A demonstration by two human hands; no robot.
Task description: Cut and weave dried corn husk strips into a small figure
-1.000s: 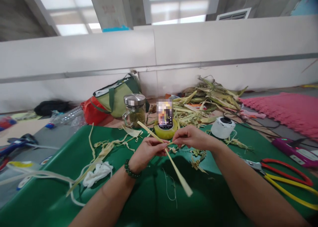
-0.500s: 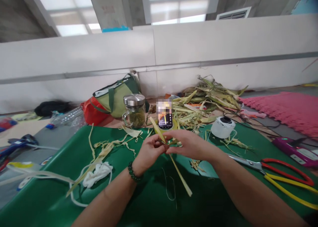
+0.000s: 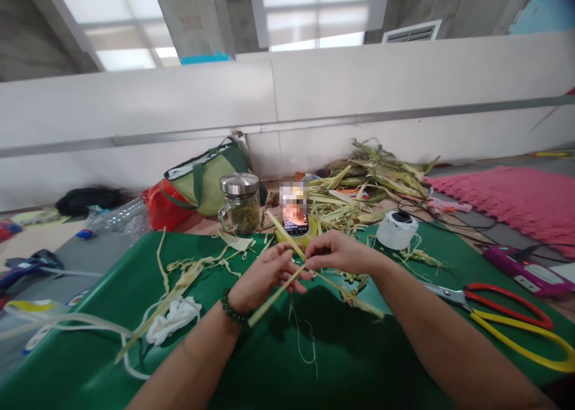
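Pale corn husk strips [image 3: 275, 297] cross between my two hands, above the green mat [image 3: 359, 362]. My right hand [image 3: 339, 253] pinches them at the crossing with thumb and fingertips. Beneath and beside that point, my left hand [image 3: 265, 273] supports the strips, its fingers partly curled and partly stretched; its exact hold is partly hidden. One strip end points down-left, another down-right, and one up toward the phone [image 3: 295, 223]. The phone leans upright by a yellow ring-shaped thing [image 3: 311, 229], its screen lit. A thin white thread [image 3: 300, 341] dangles below the hands.
Red-and-yellow-handled scissors [image 3: 507, 314] lie right. A white cup-like thing [image 3: 397, 233] stands behind them. Husks [image 3: 386, 173] are heaped at the back, near a lidded glass mug [image 3: 240, 209] and a green bag [image 3: 211, 179]. White cloth [image 3: 173, 321] and husk scraps [image 3: 184, 281] lie left.
One husk strip end has swung to point down-left over my left hand, and another now points down-right. My left fingers have spread somewhat. The view has shifted slightly.
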